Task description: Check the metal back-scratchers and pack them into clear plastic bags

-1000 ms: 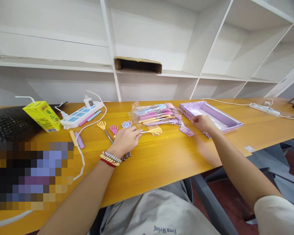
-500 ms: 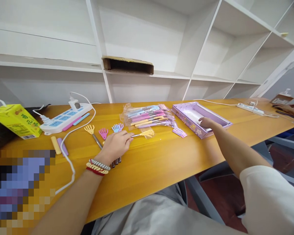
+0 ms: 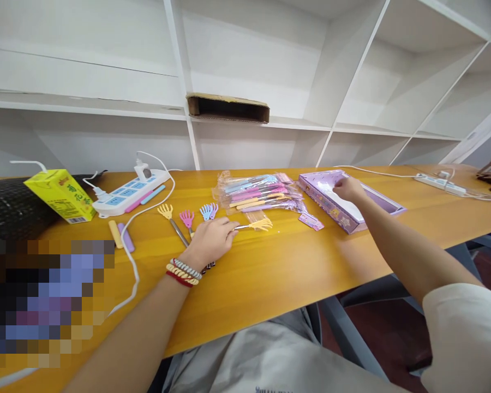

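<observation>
Moved farther over the purple box (image 3: 330,208), my right hand (image 3: 349,191) is curled, contents indeterminable, while my left hand (image 3: 213,239) grips the yellow scratcher (image 3: 262,224) above the bench (image 3: 278,289): presumably light, stiff, slick-shafted, best held there, sparing its thin prongs.

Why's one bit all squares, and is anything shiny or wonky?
All in the head view: big squares hide something at lower left; the plastic packets glint with glare; the shelves slant, perhaps from a wide lens.

Left hand (image 3: 213,240) gripping yellow scratcher (image 3: 262,224), right hand (image 3: 351,190) apparently inside purple box (image 3: 340,218)
</observation>
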The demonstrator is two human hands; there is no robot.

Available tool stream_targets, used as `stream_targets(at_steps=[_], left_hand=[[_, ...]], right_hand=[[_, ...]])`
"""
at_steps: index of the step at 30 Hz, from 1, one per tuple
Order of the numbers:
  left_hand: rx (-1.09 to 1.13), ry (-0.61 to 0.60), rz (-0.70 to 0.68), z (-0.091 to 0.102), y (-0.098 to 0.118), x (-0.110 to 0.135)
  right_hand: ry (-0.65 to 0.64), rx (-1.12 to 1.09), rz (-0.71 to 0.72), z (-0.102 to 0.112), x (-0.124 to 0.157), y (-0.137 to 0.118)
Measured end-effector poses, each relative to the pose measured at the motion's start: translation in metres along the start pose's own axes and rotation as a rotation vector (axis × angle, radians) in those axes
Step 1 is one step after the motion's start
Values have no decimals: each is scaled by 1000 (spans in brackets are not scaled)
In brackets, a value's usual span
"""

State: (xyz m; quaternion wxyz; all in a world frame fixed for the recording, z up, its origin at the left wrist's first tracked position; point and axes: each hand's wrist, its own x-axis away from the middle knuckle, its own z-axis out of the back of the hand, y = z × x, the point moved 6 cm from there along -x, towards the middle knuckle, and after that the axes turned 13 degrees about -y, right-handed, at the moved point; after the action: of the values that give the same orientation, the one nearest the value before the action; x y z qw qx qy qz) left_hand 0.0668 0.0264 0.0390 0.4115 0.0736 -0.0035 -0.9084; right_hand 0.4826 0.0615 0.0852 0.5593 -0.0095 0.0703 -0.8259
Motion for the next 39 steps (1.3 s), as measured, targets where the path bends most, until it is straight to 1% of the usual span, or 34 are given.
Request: stream_targets(at_steps=[1, 2, 3, 4, 6, 8, 9, 11, 13, 14, 16, 17, 18, 20, 22, 23, 25, 26, 28, 30, 31, 32, 33, 34, 35, 37, 38, 39], left_hand=[[4, 8, -4, 0, 0, 0], [10, 20, -9, 1, 0, 0], [18, 36, -16, 1, 0, 1], [28, 55, -26, 3, 0, 2], [52, 93, -52, 5, -1, 3], [77, 127, -75, 7, -2, 5], [87, 143, -79, 8, -3, 5], [98, 165, -76, 8, -5, 6], [112, 177, -61, 9, -6, 6], [126, 184, -54, 9, -7, 6], [188, 224, -44, 11, -8, 7], [235, 258, -36, 13, -9, 7], [290, 292, -24, 15, -10, 8], [414, 332, 19, 16, -13, 8], [525, 308, 75, 13, -16, 7], [570, 281, 99, 12, -17, 6], [615, 232, 132, 9, -17, 6], [607, 208, 140, 9, -16, 6], [530, 165, 147, 11, -12, 6], [402, 126, 155, 14, -8, 7], [341, 113, 157, 15, -6, 8], [291, 108, 156, 16, -4, 8], [256, 107, 150, 17, -3, 8], [237, 107, 137, 17, -1, 7], [232, 102, 125, 16, 0, 7], [244, 64, 119, 13, 0, 6], [250, 35, 122, 10, -1, 5], [255, 7, 127, 8, -1, 5]], right_hand=[[14, -18, 34, 2, 1, -19], [32, -68, 109, 2, 4, -43], [29, -105, 208, -1, 9, -69], [-13, -133, 317, -8, 16, -96], [-228, -136, 453, -35, 31, -146], [-452, -138, 485, -65, 47, -181], [-533, -146, 505, -77, 54, -195], [-519, -158, 517, -89, 62, -210], [-535, -248, 564, -95, 67, -218], [-580, -352, 588, -96, 69, -220], [-685, -666, 593, -95, 72, -221], [-709, -845, 573, -93, 73, -220], [-704, -1005, 549, -90, 73, -220], [-645, -1246, 523, -84, 74, -221], [-573, -1360, 525, -82, 76, -223], [-543, -1365, 518, -83, 77, -224], [-500, -1288, 499, -90, 79, -223], [-478, -1209, 489, -94, 79, -222], [-410, -966, 445, -99, 79, -216], [-283, -675, 373, -98, 80, -206], [-196, -561, 345, -93, 82, -202], [-101, -494, 350, -85, 85, -199], [-8, -480, 403, -76, 91, -200], [64, -513, 502, -67, 98, -203], [104, -577, 633, -58, 106, -208], [82, -733, 896, -46, 122, -219], [45, -799, 973, -42, 127, -223], [9, -846, 1006, -41, 131, -225]])
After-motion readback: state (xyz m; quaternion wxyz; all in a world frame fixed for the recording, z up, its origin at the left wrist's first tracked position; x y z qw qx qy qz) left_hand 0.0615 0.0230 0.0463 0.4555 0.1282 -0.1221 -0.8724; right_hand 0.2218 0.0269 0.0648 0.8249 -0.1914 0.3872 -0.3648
